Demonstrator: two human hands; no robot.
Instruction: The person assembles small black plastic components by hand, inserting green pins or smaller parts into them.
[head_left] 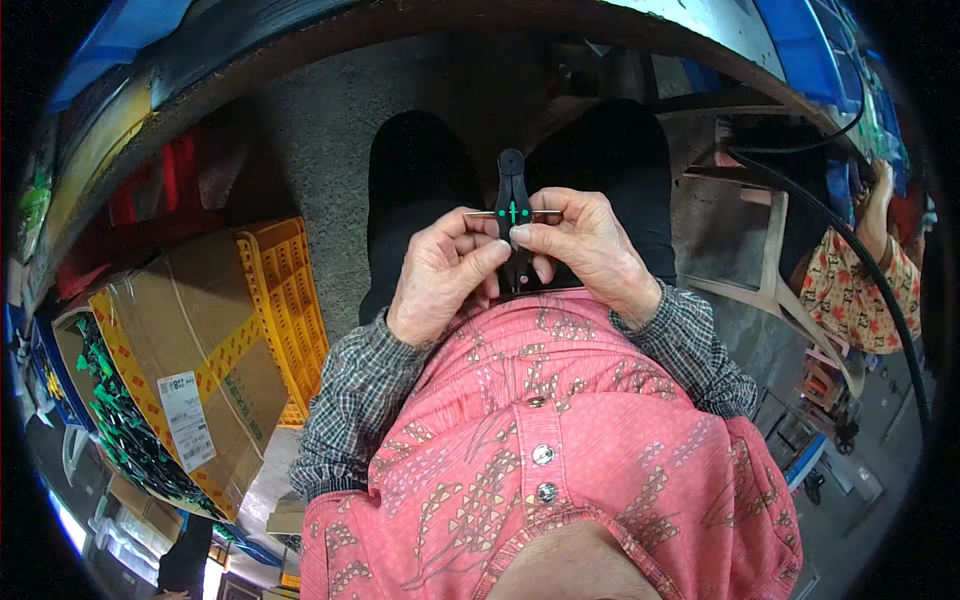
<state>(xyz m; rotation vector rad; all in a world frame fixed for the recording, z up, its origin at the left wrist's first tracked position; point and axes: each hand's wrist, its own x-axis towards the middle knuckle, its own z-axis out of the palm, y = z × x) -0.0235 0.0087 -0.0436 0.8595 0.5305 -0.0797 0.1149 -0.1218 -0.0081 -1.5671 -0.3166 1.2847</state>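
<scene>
i hold a black clamp-like piece (512, 175) in front of my lap, its rounded end pointing away from me and small green parts showing at its middle. a thin metal pin juts out on either side of it — whether they are one rod running through, i cannot tell.

my left hand (448, 268) pinches the piece from the left, thumb toward its lower part and fingers curled close to the left pin. my right hand (590, 248) pinches it from the right, thumb laid on its front and index finger by the right pin.

my black trousers (425, 165) are behind the piece, and my pink patterned top (600, 430) spreads below my hands. to my left, a cardboard box (190, 350) holds a heap of black and green pieces (125, 420) — a yellow crate (285, 310) is just beside it. over on my right, a black cable (885, 285) curves down near another person in a patterned garment (862, 290).
</scene>
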